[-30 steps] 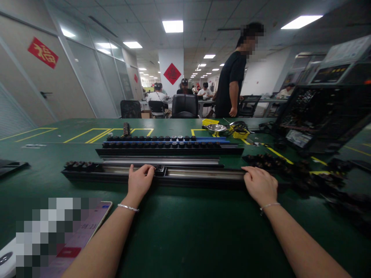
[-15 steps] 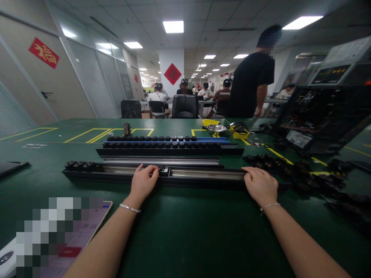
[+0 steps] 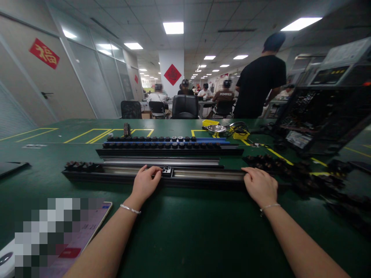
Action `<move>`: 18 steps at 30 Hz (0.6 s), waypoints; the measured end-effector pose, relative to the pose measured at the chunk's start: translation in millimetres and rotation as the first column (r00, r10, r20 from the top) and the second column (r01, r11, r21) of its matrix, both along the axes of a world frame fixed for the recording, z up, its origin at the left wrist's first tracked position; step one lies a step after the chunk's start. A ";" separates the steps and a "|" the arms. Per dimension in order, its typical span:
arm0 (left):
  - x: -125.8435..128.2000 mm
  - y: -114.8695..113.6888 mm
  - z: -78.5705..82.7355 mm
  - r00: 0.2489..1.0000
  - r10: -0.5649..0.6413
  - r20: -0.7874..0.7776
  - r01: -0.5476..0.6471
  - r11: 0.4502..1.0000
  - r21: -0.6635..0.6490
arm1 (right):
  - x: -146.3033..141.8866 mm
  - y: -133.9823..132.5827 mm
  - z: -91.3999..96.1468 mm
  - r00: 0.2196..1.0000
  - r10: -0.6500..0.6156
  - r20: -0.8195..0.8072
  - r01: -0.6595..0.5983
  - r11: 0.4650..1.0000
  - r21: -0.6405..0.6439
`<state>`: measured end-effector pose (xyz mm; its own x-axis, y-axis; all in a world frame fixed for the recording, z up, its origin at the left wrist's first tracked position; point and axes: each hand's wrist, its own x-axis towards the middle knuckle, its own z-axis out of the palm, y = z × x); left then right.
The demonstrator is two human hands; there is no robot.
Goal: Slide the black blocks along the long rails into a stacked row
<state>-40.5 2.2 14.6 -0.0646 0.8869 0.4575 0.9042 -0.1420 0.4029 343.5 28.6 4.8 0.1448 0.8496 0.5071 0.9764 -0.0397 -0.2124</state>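
Note:
A long black channel rail (image 3: 203,182) with a metal-coloured track inside lies crosswise on the green table. Inside the track, near its middle, sits a small black block (image 3: 167,170) with a pale top. My left hand (image 3: 147,180) is closed at the block's left end, thumb and fingers pinched together over the rail; the fingertips are partly hidden. At the rail's right end, my right hand (image 3: 261,186) is closed round it, fingers over the far edge. Several round black parts (image 3: 79,166) sit in a row in the rail's left end.
Behind lie a silver bar (image 3: 162,161) and a rack (image 3: 171,151) with rows of black round parts. Loose black parts (image 3: 292,170) are heaped to the right. A phone (image 3: 87,227) lies front left. An open computer case (image 3: 313,116) stands back right; people are beyond the table.
My left hand and the small block have shifted slightly right along the track. My right hand has stayed in place. A standing person in the background has turned and moved a little right.

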 end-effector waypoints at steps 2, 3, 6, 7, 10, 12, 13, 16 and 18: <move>-0.2 0.4 -1.1 1.000 -0.011 -0.005 0.011 1.000 0.000 | -0.6 -0.5 -0.1 1.000 -0.003 -0.001 0.003 1.000 0.004; -0.2 0.4 -1.5 1.000 -0.019 -0.006 0.019 1.000 -0.001 | -0.7 -0.5 -0.2 1.000 0.000 -0.001 0.000 1.000 0.003; 1.2 0.0 -1.5 0.999 -0.050 -0.007 0.050 0.999 -0.011 | 0.0 0.1 -0.9 1.000 0.007 -0.004 -0.007 1.000 0.002; 2.1 -0.3 -1.2 0.998 -0.062 -0.007 0.062 0.998 -0.016 | 0.5 0.5 -1.2 1.000 0.007 -0.005 -0.007 1.000 0.003; 4.5 -1.3 0.4 0.996 -0.092 -0.003 0.092 0.995 -0.030 | 2.1 1.7 -2.4 1.000 0.014 -0.007 -0.014 1.000 0.003; 5.3 -1.6 1.4 0.994 -0.106 0.001 0.106 0.994 -0.037 | 3.0 2.4 -3.2 1.000 0.015 -0.006 -0.015 1.000 0.002; 5.5 -1.7 1.7 0.994 -0.108 0.002 0.108 0.993 -0.040 | 3.4 2.6 -3.4 1.000 0.015 -0.005 -0.015 1.000 0.000; 5.7 -1.6 1.9 0.994 -0.111 0.002 0.111 0.993 -0.047 | 3.9 2.9 -3.7 1.000 0.016 -0.001 -0.016 1.000 -0.005; 6.1 -1.5 1.8 0.993 -0.116 0.002 0.116 0.992 -0.051 | 3.9 2.9 -3.4 1.000 0.014 -0.002 -0.014 1.000 -0.007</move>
